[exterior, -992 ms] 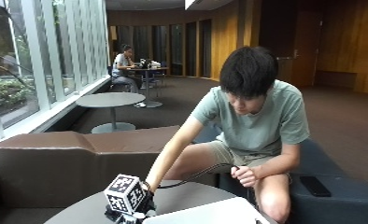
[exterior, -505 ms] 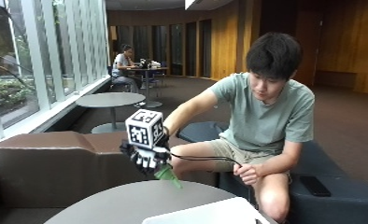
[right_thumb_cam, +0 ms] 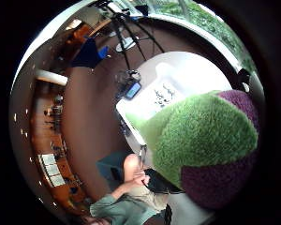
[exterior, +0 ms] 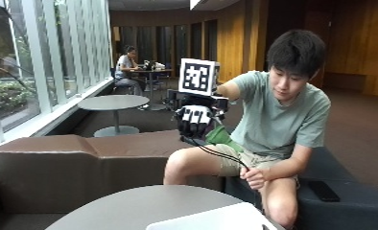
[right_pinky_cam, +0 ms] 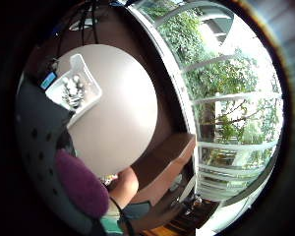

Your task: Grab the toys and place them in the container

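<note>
Gloved right hand (exterior: 196, 120) grips green-purple plush toy (right_thumb_cam: 203, 140) above table (exterior: 144, 206); white container (right_pinky_cam: 76, 88), seemingly toy-filled, sits below.

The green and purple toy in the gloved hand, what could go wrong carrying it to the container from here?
The toy is held by the right hand high above the table, with the white container far below; released from here it might bounce out or miss. The container sits near the table's edge, so a hard landing could nudge it.

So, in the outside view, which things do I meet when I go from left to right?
Window → small round table → gloved hand holding the green toy → person's shirt → phone on the seat.
</note>
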### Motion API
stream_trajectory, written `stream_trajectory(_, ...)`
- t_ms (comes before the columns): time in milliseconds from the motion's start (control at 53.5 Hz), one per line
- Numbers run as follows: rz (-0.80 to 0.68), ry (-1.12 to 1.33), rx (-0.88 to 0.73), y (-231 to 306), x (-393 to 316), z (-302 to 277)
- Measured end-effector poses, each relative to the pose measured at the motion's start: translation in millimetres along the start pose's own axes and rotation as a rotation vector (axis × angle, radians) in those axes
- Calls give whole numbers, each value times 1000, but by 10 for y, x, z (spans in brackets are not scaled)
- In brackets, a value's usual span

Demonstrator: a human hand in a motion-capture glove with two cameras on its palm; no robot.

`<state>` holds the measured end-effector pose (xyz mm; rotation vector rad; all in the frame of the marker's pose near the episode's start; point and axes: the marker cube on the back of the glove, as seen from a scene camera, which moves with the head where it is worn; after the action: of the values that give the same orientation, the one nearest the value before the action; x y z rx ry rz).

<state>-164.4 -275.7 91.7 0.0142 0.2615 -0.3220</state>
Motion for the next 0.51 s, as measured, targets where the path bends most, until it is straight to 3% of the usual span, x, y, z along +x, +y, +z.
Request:
stream_trajectory(355, 79, -56, 178, -571, -981, 206)
stream_trajectory(430, 105, -50, 140, -645, -1098, 355)
stream_trajectory(505, 174, -8, -17, -705, -1204, 591)
